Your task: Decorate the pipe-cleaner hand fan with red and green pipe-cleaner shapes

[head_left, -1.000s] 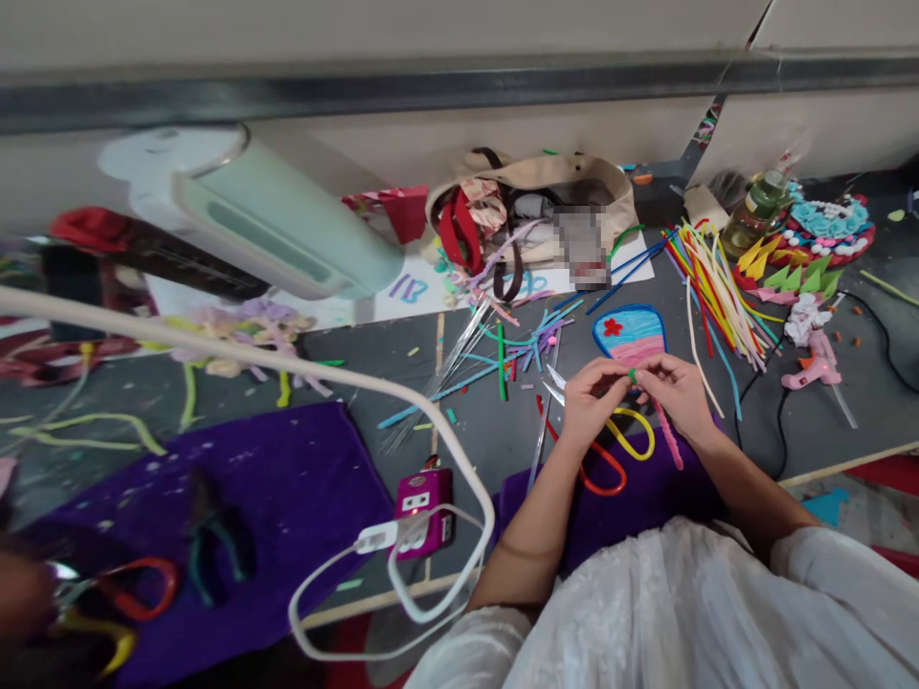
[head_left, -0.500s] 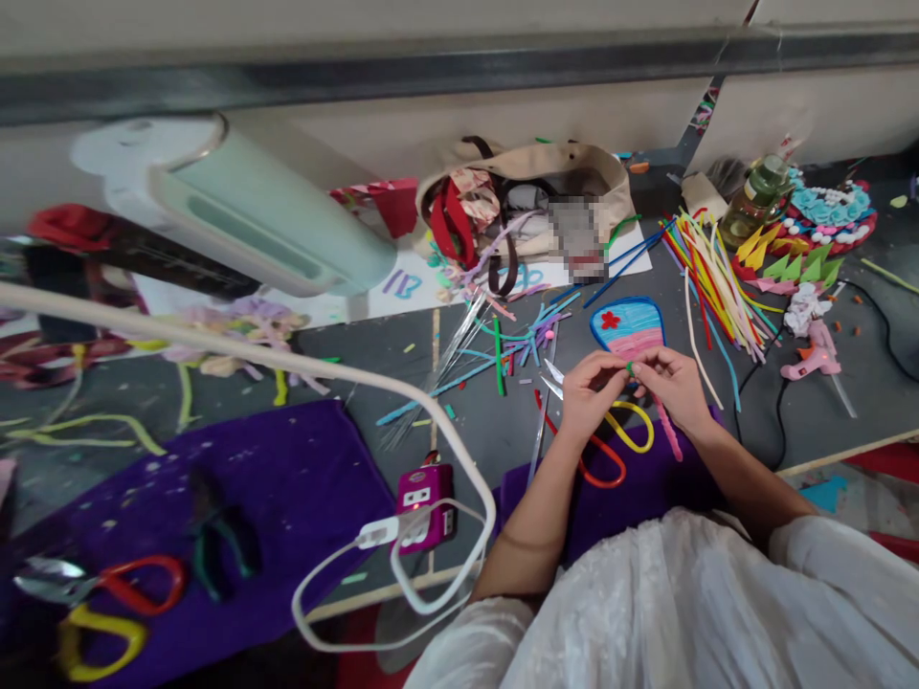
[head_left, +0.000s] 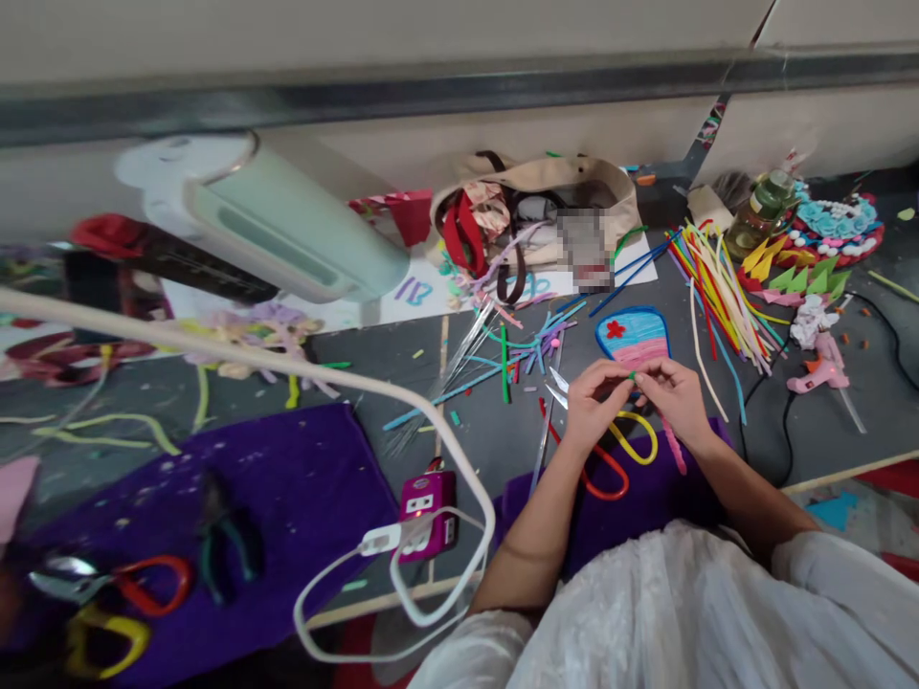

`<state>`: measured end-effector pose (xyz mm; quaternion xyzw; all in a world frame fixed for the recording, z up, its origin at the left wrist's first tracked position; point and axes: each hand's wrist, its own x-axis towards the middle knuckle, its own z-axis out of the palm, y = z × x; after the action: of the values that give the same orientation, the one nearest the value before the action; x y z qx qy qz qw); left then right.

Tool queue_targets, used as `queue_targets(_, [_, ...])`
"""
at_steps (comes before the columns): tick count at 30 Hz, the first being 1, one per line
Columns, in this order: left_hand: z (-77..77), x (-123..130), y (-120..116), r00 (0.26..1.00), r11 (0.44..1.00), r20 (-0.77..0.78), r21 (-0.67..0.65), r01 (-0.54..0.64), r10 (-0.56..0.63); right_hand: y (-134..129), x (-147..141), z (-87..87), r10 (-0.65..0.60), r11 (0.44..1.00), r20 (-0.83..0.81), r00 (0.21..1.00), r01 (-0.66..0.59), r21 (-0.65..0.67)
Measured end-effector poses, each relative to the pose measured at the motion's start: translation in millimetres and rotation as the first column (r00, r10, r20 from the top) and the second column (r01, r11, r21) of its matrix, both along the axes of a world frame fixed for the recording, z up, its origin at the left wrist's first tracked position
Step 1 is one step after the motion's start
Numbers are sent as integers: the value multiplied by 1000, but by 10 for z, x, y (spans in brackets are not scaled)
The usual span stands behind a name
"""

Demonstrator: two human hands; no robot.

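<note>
My left hand [head_left: 593,397] and my right hand [head_left: 673,394] meet fingertip to fingertip, both pinched on a small green piece [head_left: 632,376], perhaps a bit of pipe cleaner. The fingers cover most of it. Just beyond them lies a blue and pink craft panel [head_left: 633,330] bearing a red flower [head_left: 616,330]; the hands hide its near end. A pink fuzzy strip [head_left: 673,448] hangs below my right hand. Under my left hand, scissors [head_left: 636,440] with red and yellow handles lie with their blades apart.
Pipe cleaners [head_left: 718,297] are bundled right of the panel, near a pink glue gun [head_left: 822,368]. A cloth bag [head_left: 624,196] stands at the back. Left are a power strip [head_left: 429,507] with a looping white cord, pliers [head_left: 226,541] and other scissors [head_left: 154,586] on purple cloth [head_left: 308,498].
The camera view has shifted slightly, so the scene sits a little lower and further right. Both hands stay together at the green piece, with only slight finger movement.
</note>
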<state>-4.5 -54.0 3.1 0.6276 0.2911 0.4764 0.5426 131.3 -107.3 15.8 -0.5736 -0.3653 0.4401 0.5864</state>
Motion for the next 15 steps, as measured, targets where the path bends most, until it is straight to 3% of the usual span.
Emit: queue_targets(15, [-61,13,12,998,999,-51,10,-40,41,15,-44,-57,-27,999,98,995,23,44])
